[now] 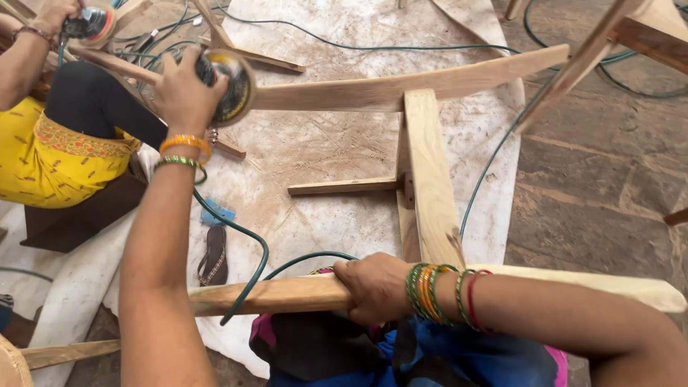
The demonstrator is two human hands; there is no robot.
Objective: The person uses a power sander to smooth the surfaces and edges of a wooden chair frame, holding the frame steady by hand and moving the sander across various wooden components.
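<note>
While the left hand (183,89) reached up toward eleven o'clock, its grip was closed around a handheld disc sander (228,84), whose round pad faced the near end of a long curved wooden rail (401,82). That rail ran from the sander across toward two o'clock. The sander's green cable (244,247) dropped from the left wrist, past orange and green bangles (184,150), and curved down over the lower rail. At six o'clock the right hand (373,287) had its grip closed over a second wooden rail (279,294), which lay across the bottom of the view from eight o'clock to four o'clock. A flat upright board (430,179) joined the two rails at the centre, and a short crosspiece (344,186) stuck out from it toward nine o'clock. Under the frame a dusty white sheet (322,143) covered the floor, with bare stone paving (595,186) at three o'clock. A sandal (213,256) lay on the sheet near seven o'clock. At ten o'clock another person in a yellow garment (50,158) sat close by, one hand (54,13) on a second sander (89,25) at the top edge. More wooden pieces (645,36) showed at one o'clock.
</note>
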